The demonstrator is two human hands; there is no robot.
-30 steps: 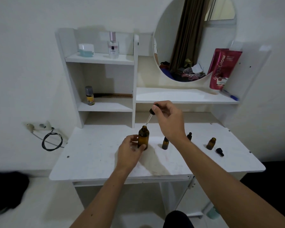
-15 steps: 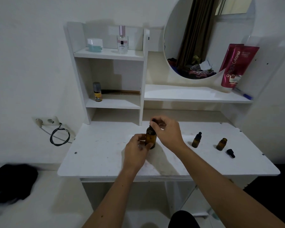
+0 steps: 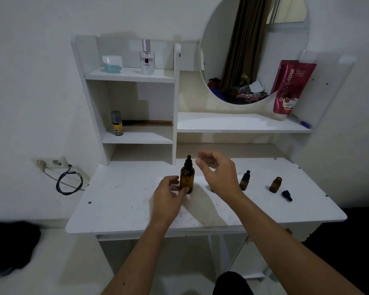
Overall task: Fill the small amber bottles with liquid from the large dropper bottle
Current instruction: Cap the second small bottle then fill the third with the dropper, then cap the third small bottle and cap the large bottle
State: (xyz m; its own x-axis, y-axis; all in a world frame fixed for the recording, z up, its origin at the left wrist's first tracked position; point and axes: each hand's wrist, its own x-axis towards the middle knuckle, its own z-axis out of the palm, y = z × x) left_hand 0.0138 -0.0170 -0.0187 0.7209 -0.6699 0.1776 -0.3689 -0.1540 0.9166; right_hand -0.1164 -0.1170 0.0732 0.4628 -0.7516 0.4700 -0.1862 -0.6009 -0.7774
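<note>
Large dropper bottle stands upright mid-table with its dropper cap on; left hand holds its base, thumb and fingertips curled round the lower body. Right hand hovers just right of the bottle's neck, fingers loosely curled and apart, holding nothing, not touching the bottle. Further right: capped small amber bottle just beside the right wrist, then an uncapped small amber bottle with its loose dropper cap lying close to it on the tabletop.
</note>
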